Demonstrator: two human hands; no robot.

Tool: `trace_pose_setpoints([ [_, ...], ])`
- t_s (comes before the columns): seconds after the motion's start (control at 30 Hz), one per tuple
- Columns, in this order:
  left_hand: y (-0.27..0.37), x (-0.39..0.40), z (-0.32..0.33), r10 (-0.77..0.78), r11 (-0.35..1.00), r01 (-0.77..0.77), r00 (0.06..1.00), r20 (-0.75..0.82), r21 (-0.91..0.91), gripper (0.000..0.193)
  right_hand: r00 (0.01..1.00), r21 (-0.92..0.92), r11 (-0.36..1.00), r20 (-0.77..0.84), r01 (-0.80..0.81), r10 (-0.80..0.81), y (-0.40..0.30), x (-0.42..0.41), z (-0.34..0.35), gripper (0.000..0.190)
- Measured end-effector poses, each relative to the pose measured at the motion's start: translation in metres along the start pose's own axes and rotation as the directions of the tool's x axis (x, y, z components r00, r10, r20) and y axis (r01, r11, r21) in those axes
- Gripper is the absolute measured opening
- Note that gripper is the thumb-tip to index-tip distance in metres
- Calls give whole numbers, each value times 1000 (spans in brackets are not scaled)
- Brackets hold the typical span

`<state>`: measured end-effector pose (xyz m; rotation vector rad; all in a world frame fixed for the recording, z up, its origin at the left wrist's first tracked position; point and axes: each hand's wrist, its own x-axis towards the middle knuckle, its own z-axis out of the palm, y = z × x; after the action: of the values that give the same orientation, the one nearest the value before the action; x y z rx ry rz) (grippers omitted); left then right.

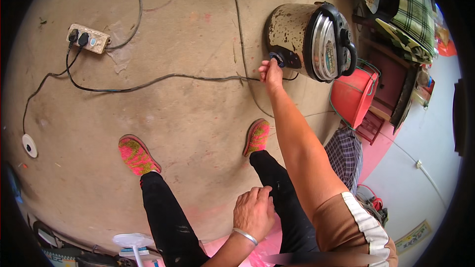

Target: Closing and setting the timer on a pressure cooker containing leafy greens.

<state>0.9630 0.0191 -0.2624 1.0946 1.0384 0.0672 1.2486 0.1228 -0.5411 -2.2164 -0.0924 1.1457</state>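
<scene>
My right hand reaches forward, its thumb and fingers on the round control knob of an electric pressure cooker. The cooker's cream body is speckled with worn, rusty patches. Its shiny metal lid is on, under a black handle. My left hand, with a silver bracelet at the wrist, rests back up by my right leg. Its fingers curl inward and its palm is hidden.
A power strip with two black plugs lies on the concrete floor. A black cord runs from it towards the cooker. Beside the cooker stand a red plastic basin and a wooden cabinet. A white round object lies far left.
</scene>
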Motion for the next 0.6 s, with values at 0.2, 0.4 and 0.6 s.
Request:
trace_pose_setpoints([
  [0.2, -1, 5, 3, -11, 1000, 11, 1000, -18, 6, 25, 973, 13, 997, -219, 70, -66, 3, -16, 9, 35],
  [0.4, 0, 7, 6, -3, 1000, 3, 1000, -12, 2, 25, 976, 309, 948, -220, 73, -4, 1, -6, 13, 31],
  [0.6, -3, 5, 12, -7, 1000, 7, 1000, 26, 25, 28, 999, 603, 797, 41, -39, 18, 15, -1, 1, 32],
])
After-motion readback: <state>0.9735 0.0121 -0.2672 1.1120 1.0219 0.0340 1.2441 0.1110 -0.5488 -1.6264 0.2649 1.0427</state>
